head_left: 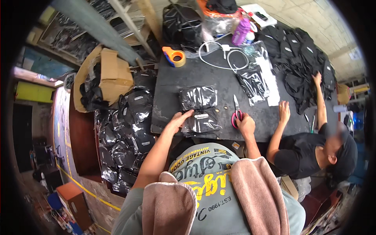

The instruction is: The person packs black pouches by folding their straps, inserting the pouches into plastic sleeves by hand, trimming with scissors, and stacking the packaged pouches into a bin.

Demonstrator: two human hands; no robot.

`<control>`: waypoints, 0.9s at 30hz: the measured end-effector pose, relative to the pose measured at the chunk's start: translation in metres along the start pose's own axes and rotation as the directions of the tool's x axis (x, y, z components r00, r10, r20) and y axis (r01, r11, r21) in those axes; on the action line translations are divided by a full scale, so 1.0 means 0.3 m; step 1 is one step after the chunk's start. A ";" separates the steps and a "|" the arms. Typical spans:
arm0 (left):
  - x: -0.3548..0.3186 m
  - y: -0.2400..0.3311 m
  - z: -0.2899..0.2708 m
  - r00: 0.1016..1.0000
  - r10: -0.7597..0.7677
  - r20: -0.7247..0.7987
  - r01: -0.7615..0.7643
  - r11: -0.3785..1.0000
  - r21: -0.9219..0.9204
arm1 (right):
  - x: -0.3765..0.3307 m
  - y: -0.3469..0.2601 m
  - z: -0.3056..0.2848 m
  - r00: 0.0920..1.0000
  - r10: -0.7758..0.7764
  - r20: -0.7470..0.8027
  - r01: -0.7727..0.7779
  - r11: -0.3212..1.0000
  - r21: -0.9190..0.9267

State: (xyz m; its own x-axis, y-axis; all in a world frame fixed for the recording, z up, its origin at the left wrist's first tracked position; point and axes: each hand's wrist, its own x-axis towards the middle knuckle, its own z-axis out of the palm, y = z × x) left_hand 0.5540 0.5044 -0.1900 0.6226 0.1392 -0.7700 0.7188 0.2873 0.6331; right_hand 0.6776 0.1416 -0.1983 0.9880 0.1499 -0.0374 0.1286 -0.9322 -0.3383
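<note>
Two flat black fabric packages in clear, shiny plastic lie one behind the other on the dark table in front of me. My left hand [181,120] grips the left edge of the nearer package [203,121], fingertips near where it meets the farther package [199,96]. To the right, my right hand [246,124] is closed round the pink handles of a pair of scissors [236,105]. The blades point away from me and lie close together over the tabletop. Some of my right fingers are hidden behind the hand.
An orange tape dispenser [174,56] and a looped white cable [223,51] lie farther back on the table [164,90]. More wrapped packages [127,129] are piled at left by a cardboard box [113,72]. At right, a co-worker [305,152] reaches to black garments [299,66].
</note>
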 end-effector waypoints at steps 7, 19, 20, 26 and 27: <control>-0.084 -0.127 0.038 0.987 0.163 0.011 -0.136 0.861 -0.490 | 0.046 -0.002 -0.049 0.992 -0.094 -0.083 0.099 0.993 0.066; -0.616 -0.416 -0.676 0.620 0.036 -0.784 -0.777 0.162 -0.608 | 0.201 -0.010 -0.037 0.978 -0.201 0.063 0.198 0.979 0.058; -0.686 -0.326 -0.741 0.541 0.008 -0.841 -0.833 0.142 -0.535 | 0.193 -0.022 -0.041 0.980 -0.189 0.062 0.186 0.982 0.043; -0.914 -0.185 -1.147 0.245 -0.021 -0.969 -0.943 0.226 -0.244 | 0.215 -0.131 -0.021 0.940 -0.329 0.089 0.324 0.944 0.065; -0.871 -0.109 -1.087 0.264 0.119 -0.957 -0.905 0.374 -0.203 | 0.207 -0.133 -0.020 0.941 -0.332 0.069 0.324 0.940 0.103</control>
State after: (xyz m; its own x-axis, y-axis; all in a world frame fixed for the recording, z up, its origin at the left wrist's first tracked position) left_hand 0.2669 0.7677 -0.0351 -0.0460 0.9781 -0.2030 -0.3573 0.1736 0.9177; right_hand 0.7345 0.1862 -0.1816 0.8810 0.4730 0.0122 0.4322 -0.7940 -0.4274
